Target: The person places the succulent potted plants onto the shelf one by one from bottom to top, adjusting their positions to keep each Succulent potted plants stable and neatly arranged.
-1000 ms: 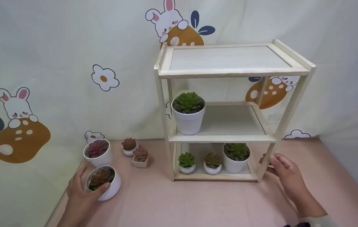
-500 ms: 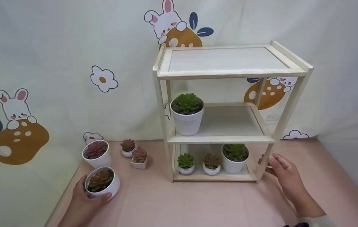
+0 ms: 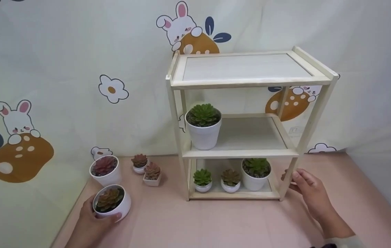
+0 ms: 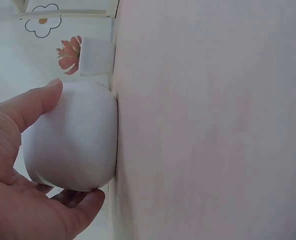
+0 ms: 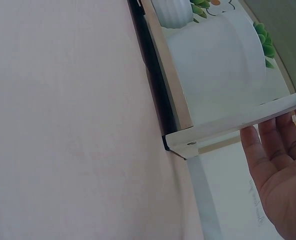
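I have the left hand (image 3: 89,219) curled round a rounded white pot with a rust-brown succulent (image 3: 112,202), low at the pink desk (image 3: 223,222); the right hand (image 3: 312,189), fingertips partly hidden, seems to pinch the pale wooden three-tier shelf's front right leg (image 3: 314,120).

Pink tabletop (image 3: 233,220) beneath wooden rack (image 3: 240,154), potted succulents (image 3: 111,201)

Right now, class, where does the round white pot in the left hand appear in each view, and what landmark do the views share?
Head: the round white pot is at lower left, held by the left hand.
Left wrist: left of centre, its base toward the right.
Right wrist: not in it.
Shared landmark: the pink tabletop, in all three.
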`<state>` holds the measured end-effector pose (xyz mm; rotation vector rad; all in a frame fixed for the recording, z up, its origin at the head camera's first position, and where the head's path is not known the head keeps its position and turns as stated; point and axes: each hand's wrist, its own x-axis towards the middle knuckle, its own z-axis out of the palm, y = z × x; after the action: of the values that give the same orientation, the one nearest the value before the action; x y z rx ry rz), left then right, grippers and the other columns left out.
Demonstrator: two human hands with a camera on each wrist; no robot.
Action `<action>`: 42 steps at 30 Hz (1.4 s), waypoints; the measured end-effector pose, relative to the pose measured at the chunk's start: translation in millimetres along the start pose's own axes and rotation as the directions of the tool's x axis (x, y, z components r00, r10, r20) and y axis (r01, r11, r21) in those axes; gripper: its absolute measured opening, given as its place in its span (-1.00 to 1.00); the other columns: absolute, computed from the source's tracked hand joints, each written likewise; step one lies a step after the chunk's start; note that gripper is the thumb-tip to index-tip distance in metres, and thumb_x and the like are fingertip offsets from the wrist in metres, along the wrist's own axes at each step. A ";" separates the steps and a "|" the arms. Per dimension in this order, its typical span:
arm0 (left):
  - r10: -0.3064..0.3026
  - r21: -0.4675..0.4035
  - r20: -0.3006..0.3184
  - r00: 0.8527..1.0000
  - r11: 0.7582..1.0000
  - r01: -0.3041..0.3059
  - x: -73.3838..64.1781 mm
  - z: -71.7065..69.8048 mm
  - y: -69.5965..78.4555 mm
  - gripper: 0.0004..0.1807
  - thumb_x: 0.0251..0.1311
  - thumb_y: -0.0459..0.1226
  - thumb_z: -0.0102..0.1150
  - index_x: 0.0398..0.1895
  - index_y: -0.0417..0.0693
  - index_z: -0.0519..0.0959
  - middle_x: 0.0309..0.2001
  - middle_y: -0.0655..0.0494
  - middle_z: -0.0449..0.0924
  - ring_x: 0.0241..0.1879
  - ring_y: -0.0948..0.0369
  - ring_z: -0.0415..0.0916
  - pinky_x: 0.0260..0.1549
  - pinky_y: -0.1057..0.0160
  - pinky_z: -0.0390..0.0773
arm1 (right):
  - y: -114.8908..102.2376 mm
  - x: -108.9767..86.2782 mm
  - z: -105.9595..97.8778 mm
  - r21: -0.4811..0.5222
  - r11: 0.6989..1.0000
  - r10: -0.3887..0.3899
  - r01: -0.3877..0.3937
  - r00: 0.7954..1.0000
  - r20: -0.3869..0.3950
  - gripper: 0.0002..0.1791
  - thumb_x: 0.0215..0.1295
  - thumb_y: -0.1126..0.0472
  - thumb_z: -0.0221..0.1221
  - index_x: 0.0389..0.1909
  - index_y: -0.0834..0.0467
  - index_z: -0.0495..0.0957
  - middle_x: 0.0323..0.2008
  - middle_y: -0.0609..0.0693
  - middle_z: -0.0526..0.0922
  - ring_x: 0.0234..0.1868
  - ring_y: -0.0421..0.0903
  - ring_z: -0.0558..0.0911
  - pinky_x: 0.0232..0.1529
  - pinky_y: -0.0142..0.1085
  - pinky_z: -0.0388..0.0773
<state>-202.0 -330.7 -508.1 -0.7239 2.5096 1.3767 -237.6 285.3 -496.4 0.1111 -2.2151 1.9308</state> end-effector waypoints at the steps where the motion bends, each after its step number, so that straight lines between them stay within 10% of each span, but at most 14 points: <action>1: 0.002 -0.002 -0.005 1.000 1.000 -0.002 0.0 0.4 0.5 0.62 -0.18 0.14 0.69 0.64 -0.26 -0.36 0.57 -0.43 -0.19 0.50 -0.35 -0.08 0.48 -0.40 -0.01 | 0.1 -0.2 -0.2 -0.004 1.000 0.000 0.000 1.000 -0.001 -0.57 0.65 0.11 0.01 0.12 0.44 0.56 -0.09 0.03 0.76 -0.02 -0.22 0.73 0.01 -0.36 0.73; 28: 0.141 -0.043 -0.070 0.988 0.989 -0.144 -30.0 12.5 30.2 0.47 -0.02 0.15 0.59 0.61 -0.32 -0.27 0.54 -0.43 -0.17 0.53 -0.28 -0.06 0.54 -0.35 0.01 | -1.3 2.1 -4.4 -0.001 1.000 0.009 -0.009 1.000 0.007 -0.56 0.66 0.08 0.01 0.12 0.42 0.56 -0.08 0.04 0.76 -0.02 -0.21 0.74 0.01 -0.36 0.72; 42: 0.271 -0.123 -0.039 0.962 0.954 -0.274 -67.5 33.5 56.2 0.39 0.03 0.00 0.61 0.65 -0.16 -0.26 0.60 -0.31 -0.08 0.60 -0.22 -0.05 0.57 -0.28 0.02 | -0.3 0.0 -0.5 -0.016 1.000 0.020 -0.020 1.000 0.006 -0.55 0.66 0.08 -0.01 0.14 0.41 0.56 -0.10 -0.02 0.76 -0.01 -0.23 0.73 0.04 -0.34 0.72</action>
<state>-174.2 -255.5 -458.9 -0.4254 2.6357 1.6382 -237.6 285.7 -496.0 0.0932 -2.2439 1.9253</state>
